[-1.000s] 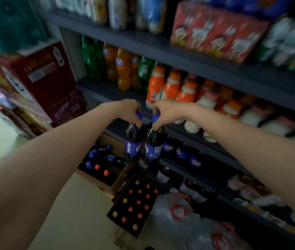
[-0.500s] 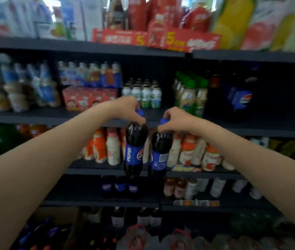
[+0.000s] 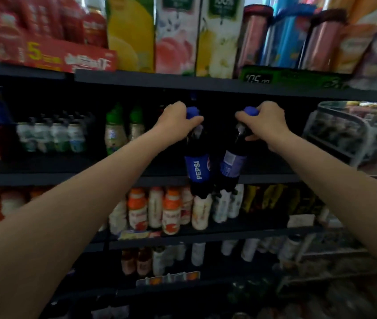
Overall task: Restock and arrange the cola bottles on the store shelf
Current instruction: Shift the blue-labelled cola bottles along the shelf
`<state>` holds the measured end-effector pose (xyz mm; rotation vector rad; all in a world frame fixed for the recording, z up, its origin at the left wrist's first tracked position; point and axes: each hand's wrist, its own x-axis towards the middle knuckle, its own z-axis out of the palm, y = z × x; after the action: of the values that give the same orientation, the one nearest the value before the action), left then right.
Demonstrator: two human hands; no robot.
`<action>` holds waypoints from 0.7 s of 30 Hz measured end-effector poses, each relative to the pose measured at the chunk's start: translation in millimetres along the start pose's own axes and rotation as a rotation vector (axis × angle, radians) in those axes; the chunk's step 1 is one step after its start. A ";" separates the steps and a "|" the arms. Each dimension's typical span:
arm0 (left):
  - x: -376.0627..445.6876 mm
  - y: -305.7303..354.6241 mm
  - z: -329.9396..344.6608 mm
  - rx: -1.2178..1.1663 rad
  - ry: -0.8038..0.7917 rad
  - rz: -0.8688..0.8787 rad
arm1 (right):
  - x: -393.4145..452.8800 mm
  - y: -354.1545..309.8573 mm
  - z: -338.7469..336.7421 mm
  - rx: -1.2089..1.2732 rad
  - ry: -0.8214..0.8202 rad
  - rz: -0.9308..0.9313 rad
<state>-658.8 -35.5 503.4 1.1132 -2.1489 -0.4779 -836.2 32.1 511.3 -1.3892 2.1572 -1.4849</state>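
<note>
Two dark cola bottles with blue caps and blue labels hang in front of the dark store shelf. My left hand grips the neck of the left cola bottle, whose label reads PEPSI. My right hand grips the neck of the right cola bottle, which tilts with its base toward the left one. Both bottles hang at the height of the shelf's front edge, with a dark gap in the shelf behind them. Their bases nearly touch.
Green-capped bottles and small white bottles stand left on the same shelf. Juice cartons fill the shelf above. Orange-and-white drink bottles line the shelf below. A wire rack stands at the right.
Both hands have lifted the two bottles higher, up to the upper shelf, and moved apart. The view has tilted upward and shifted right along the shelves.
</note>
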 end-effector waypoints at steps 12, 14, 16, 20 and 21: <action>68.0 61.7 84.3 0.282 0.123 0.218 | 93.5 55.0 -13.3 -0.005 0.121 -0.033; 76.4 63.1 87.5 0.296 0.151 0.198 | 104.2 55.0 -7.9 -0.018 0.134 -0.030; 79.3 65.2 94.2 0.336 0.207 0.161 | 111.1 54.5 -3.3 -0.017 0.147 -0.018; 84.5 67.2 109.7 0.156 0.233 0.013 | 116.6 56.2 10.5 0.089 -0.025 -0.004; 86.9 65.3 112.1 0.028 0.221 -0.042 | 116.9 59.7 14.5 0.126 -0.070 0.005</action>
<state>-811.4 -67.5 495.2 1.1714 -1.9484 -0.3281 -926.8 -62.7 495.6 -1.3705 1.9878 -1.5177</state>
